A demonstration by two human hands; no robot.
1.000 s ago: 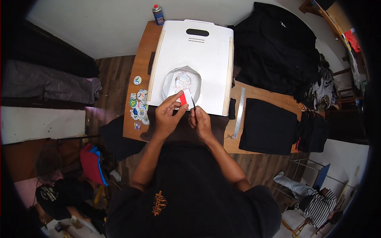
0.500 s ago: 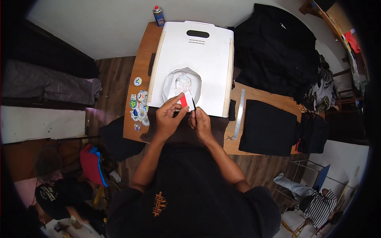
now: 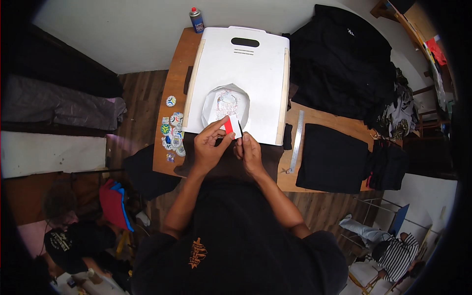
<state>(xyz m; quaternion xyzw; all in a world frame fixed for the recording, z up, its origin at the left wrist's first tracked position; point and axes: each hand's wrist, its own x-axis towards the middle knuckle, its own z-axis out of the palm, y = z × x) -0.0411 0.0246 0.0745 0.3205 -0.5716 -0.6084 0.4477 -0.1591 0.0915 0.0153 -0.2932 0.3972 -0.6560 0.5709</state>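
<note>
My left hand (image 3: 209, 145) pinches a small red and white piece (image 3: 230, 125) between thumb and fingers. Close beside it, my right hand (image 3: 250, 150) grips a thin dark tool (image 3: 240, 129) whose tip meets the piece's edge. Both hands hover over the near edge of a white board (image 3: 255, 73) with a handle slot. A roundish sheet with a printed design (image 3: 226, 104) lies on that board just beyond the hands. A dark cloth (image 3: 231, 164) is under my wrists.
Several round stickers (image 3: 173, 130) lie on the wooden table (image 3: 319, 120) at the left. A metal ruler (image 3: 296, 140) and folded black garments (image 3: 332, 157) are to the right. A spray can (image 3: 196, 19) stands at the far edge. Piles of black clothes (image 3: 339, 59) are at the back right.
The hands stay together in almost the same spot; the red and white piece has turned slightly between the fingers.
</note>
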